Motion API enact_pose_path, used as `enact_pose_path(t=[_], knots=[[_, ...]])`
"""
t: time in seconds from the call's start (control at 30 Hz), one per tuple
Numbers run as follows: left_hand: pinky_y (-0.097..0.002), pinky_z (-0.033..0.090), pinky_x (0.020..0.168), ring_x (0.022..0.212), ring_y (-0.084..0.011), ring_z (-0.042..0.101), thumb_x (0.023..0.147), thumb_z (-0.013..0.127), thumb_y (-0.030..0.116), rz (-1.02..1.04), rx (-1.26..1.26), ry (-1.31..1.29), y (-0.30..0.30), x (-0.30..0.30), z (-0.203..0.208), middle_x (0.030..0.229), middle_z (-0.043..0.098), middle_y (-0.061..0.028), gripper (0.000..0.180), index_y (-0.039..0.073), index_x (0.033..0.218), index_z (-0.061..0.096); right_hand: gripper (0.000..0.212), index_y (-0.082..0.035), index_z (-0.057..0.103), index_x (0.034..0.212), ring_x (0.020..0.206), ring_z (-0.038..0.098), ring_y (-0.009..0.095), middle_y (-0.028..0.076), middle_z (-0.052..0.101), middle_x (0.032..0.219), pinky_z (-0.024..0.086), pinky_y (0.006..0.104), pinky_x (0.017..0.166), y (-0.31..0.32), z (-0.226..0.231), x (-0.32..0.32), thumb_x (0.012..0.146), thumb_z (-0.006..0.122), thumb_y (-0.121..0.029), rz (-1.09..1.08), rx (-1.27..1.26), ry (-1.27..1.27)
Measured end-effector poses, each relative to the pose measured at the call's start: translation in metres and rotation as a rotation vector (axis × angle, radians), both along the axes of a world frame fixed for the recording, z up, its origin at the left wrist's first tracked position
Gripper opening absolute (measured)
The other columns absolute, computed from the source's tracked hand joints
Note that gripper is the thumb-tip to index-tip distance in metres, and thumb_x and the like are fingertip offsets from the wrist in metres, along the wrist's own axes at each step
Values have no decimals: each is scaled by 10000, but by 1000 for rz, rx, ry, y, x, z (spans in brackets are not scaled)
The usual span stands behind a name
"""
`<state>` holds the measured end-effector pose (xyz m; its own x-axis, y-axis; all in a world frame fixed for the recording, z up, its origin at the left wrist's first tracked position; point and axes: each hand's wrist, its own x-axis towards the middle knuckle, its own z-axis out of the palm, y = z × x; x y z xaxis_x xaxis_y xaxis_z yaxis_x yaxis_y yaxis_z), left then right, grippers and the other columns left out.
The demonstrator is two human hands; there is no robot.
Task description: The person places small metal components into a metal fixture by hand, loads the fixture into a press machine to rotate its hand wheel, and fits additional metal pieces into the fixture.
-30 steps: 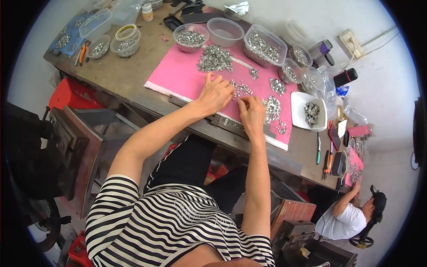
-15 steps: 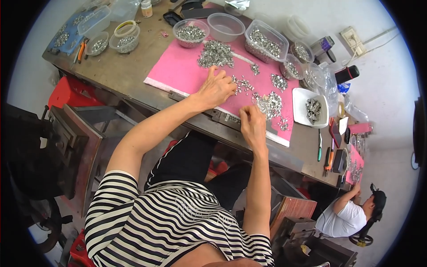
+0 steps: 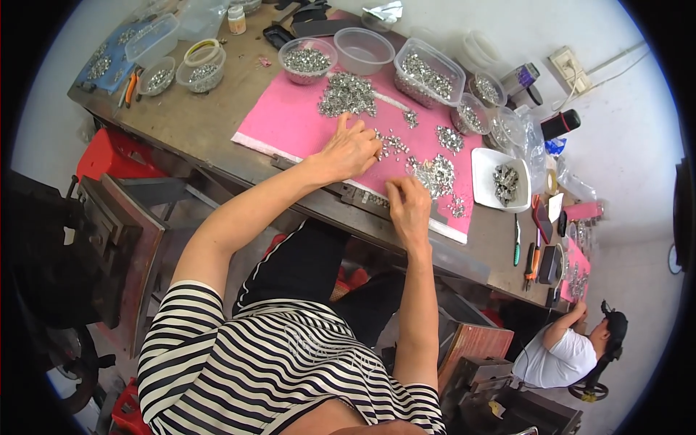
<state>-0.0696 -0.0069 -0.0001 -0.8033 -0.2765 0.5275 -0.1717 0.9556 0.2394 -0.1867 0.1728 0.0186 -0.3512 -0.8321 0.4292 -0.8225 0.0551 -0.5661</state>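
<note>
My left hand [image 3: 351, 150] rests palm down on the pink mat [image 3: 279, 116], one finger stretched toward a heap of small silvery metal parts [image 3: 346, 96]. Its other fingers are bent and spread beside loose parts [image 3: 391, 143]; their tips are partly hidden, and no held thing shows. Closed in a pinch, my right hand [image 3: 410, 210] hovers by the mat's near edge. Whatever lies between its fingertips is too small to make out. Just left of it sits a metal strip holder [image 3: 365, 197] with a row of small pieces. Beyond it spreads a larger shiny pile [image 3: 433, 176].
Clear plastic tubs of metal parts, such as a rectangular tub [image 3: 428, 78], line the mat's far side. A white dish [image 3: 479, 177] stands to the right, near pliers [image 3: 532, 262]. Another person [image 3: 558, 348] sits at the far right. A red stool [image 3: 119, 154] is at left.
My right hand has shifted slightly left and lower, uncovering more of the strip holder. My left hand stays in nearly the same place. The whole view has drifted a little.
</note>
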Motion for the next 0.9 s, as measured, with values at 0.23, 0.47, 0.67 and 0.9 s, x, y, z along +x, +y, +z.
enact_pose_path(t=[0.23,0.47,0.67,0.9], knots=[[-580,325,1021,1001,-282,592,831,736,179,48,34,14,3,-4,-3,917,671,-68,101,104,896,716,92,-63,734,929,870,634,304,106,659,868,419,435,817,-58,-13,-27,873,731,-136,-83,-27,225],[-582,306,1037,1016,-261,576,834,761,206,52,42,-43,1,0,1,918,651,-45,126,121,918,720,87,-53,718,871,900,642,321,127,669,878,420,454,828,-68,-12,-26,847,712,-136,-78,56,277],[-590,313,1032,1022,-262,583,847,742,186,38,101,-133,-5,-5,6,916,655,-49,114,118,925,695,93,-34,686,855,874,654,337,139,687,892,416,461,813,-72,-7,-32,847,680,-126,-51,145,215],[-554,314,1027,1009,-258,567,896,684,190,-82,208,105,22,20,7,946,634,-40,82,119,924,657,89,-33,661,881,812,643,302,112,658,854,421,430,796,-33,-2,-28,825,707,-84,21,-2,133]])
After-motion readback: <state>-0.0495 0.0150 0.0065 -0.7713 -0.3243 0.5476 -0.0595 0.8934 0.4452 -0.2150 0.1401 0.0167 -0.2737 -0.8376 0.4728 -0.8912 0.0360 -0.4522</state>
